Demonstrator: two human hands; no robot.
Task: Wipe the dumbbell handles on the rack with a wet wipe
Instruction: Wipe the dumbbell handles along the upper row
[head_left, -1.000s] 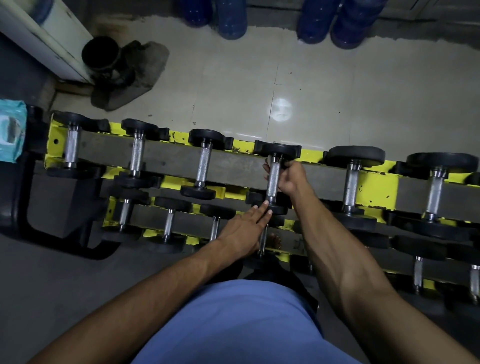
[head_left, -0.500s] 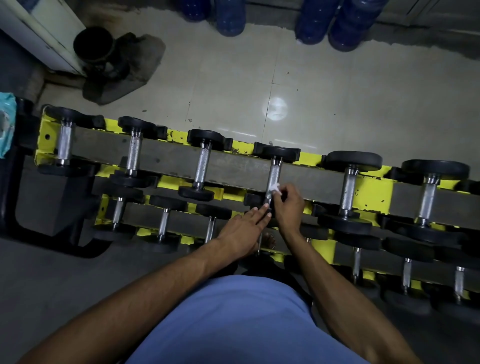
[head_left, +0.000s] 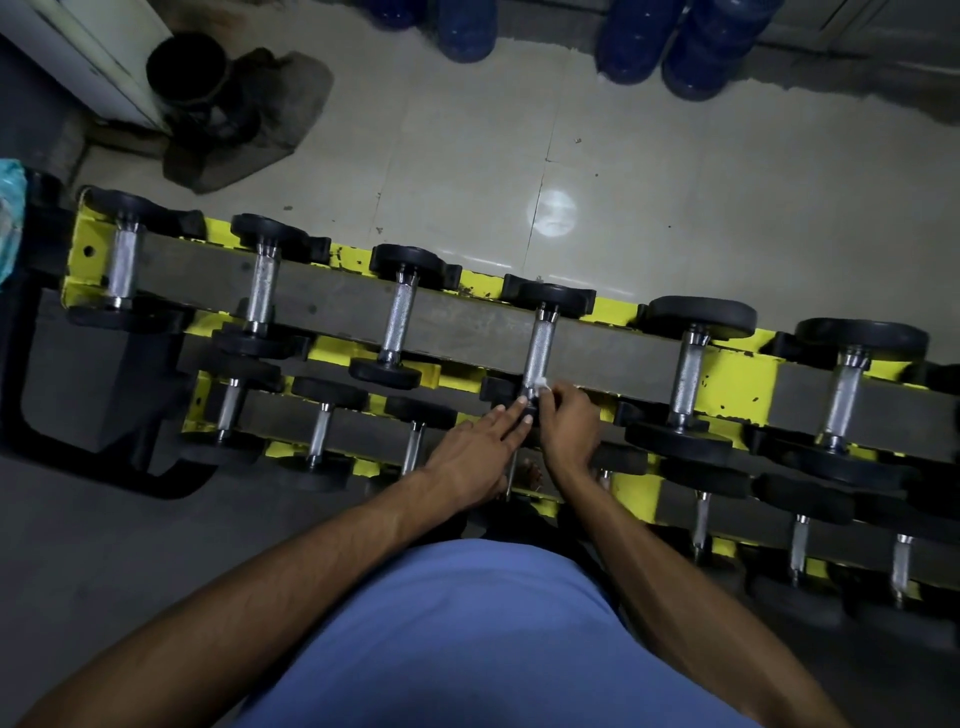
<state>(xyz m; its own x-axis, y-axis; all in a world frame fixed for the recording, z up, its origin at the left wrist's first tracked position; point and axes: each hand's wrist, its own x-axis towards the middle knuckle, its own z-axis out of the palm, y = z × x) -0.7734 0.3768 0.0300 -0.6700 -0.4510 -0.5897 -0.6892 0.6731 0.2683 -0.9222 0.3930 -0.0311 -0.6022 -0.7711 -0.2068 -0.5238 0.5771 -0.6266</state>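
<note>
A yellow rack (head_left: 737, 371) holds several dumbbells with black heads and knurled steel handles in tiers. On the top tier, the fourth dumbbell's handle (head_left: 540, 345) runs away from me. My right hand (head_left: 569, 426) pinches a small white wet wipe (head_left: 543, 384) against the near end of that handle. My left hand (head_left: 478, 449) lies beside it with straight fingers, the fingertips touching the dumbbell's near black head. The wipe is mostly hidden by my fingers.
Other dumbbells (head_left: 685, 376) sit left and right on the top tier, smaller ones (head_left: 319, 434) on the lower tiers. Blue water jugs (head_left: 649, 36) stand on the tiled floor beyond. A black pipe (head_left: 189, 73) stands at the far left, a teal packet (head_left: 10, 218) at the left edge.
My right hand slid with the wipe from the far part of the handle down to its near end. My left hand stayed in place.
</note>
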